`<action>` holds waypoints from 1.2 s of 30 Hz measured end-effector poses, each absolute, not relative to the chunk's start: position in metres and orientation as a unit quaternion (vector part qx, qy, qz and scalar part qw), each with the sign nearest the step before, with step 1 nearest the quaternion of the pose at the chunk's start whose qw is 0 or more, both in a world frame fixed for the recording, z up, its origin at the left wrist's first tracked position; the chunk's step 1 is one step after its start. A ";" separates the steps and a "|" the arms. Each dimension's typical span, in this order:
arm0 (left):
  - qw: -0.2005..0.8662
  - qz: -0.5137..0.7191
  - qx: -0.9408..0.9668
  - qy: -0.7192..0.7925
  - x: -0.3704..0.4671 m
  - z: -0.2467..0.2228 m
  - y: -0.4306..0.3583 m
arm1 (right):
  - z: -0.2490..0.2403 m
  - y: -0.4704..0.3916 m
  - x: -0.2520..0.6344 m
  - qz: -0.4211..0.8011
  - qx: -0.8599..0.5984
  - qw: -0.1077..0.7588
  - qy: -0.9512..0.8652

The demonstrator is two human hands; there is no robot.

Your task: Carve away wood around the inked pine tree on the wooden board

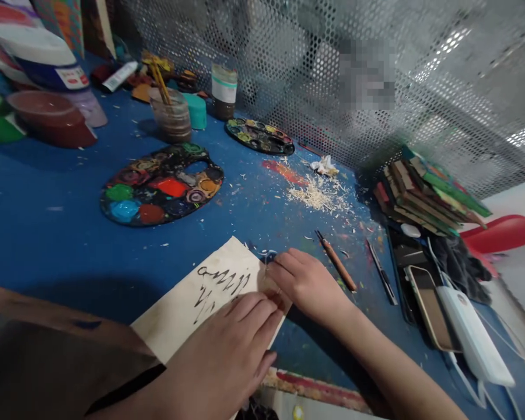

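the board point(188, 303), with dark strokes on it, lies under the left hand point(231, 344) and reaches out to that hand's left, its right edge meeting the curled fingers of the right hand point(306, 283). the left hand's fingers lie side by side across the board, thumb by its edge, and whether either hand pinches anything i cannot tell. the wooden tool point(338, 262) lies just beyond the right hand, shavings point(319, 195) farther out.
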State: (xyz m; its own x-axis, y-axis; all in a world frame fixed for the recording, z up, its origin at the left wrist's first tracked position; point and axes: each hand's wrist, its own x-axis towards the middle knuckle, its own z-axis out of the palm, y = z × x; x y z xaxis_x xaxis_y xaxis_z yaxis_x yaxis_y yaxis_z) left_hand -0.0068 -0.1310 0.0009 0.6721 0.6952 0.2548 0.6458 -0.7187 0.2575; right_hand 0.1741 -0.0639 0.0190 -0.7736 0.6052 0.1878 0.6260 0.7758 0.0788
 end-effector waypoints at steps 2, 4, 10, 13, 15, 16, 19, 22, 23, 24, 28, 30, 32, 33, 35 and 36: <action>0.086 0.153 0.911 0.373 -0.006 0.001 -0.132 | 0.019 -0.065 0.173 -0.078 -0.314 0.083 -0.942; 0.100 0.134 0.912 0.373 -0.005 0.000 -0.133 | 0.018 -0.064 0.171 -0.086 -0.304 0.089 -0.944; 0.115 0.128 0.908 0.381 -0.004 -0.001 -0.134 | 0.013 -0.053 0.170 -0.093 -0.262 0.112 -0.954; 0.109 0.134 0.908 0.382 -0.004 -0.001 -0.135 | 0.008 -0.050 0.170 -0.089 -0.259 0.133 -0.952; 0.101 0.144 0.910 0.375 -0.005 0.000 -0.135 | 0.004 -0.050 0.168 -0.081 -0.268 0.150 -0.948; 0.097 0.147 0.911 0.372 -0.005 0.000 -0.135 | 0.003 -0.050 0.168 -0.075 -0.275 0.159 -0.945; 0.092 0.155 0.912 0.368 -0.004 0.000 -0.134 | 0.004 -0.046 0.175 -0.057 -0.309 0.193 -0.930; 0.094 0.163 0.914 0.359 -0.005 -0.001 -0.133 | 0.015 -0.031 0.205 -0.071 -0.410 0.262 -0.871; 0.095 0.166 0.915 0.356 -0.005 -0.001 -0.132 | 0.020 -0.024 0.220 -0.085 -0.461 0.295 -0.833; 0.096 0.169 0.915 0.353 -0.005 -0.001 -0.132 | 0.024 -0.018 0.235 -0.096 -0.504 0.320 -0.796; 0.093 0.172 0.917 0.349 -0.007 0.000 -0.132 | 0.025 -0.004 0.270 -0.076 -0.575 0.344 -0.739; 0.092 0.170 0.917 0.350 -0.006 0.000 -0.132 | 0.020 -0.010 0.263 -0.030 -0.567 0.326 -0.756; 0.091 0.167 0.916 0.354 -0.005 0.000 -0.132 | 0.015 -0.021 0.243 0.022 -0.542 0.303 -0.784; 0.091 0.165 0.916 0.354 -0.004 0.000 -0.132 | 0.014 -0.028 0.231 0.041 -0.528 0.293 -0.796; 0.087 0.158 0.918 0.354 -0.003 0.001 -0.131 | 0.014 -0.039 0.211 0.064 -0.504 0.273 -0.817; 0.086 0.155 0.920 0.350 -0.004 0.002 -0.131 | 0.014 -0.042 0.205 0.067 -0.498 0.264 -0.823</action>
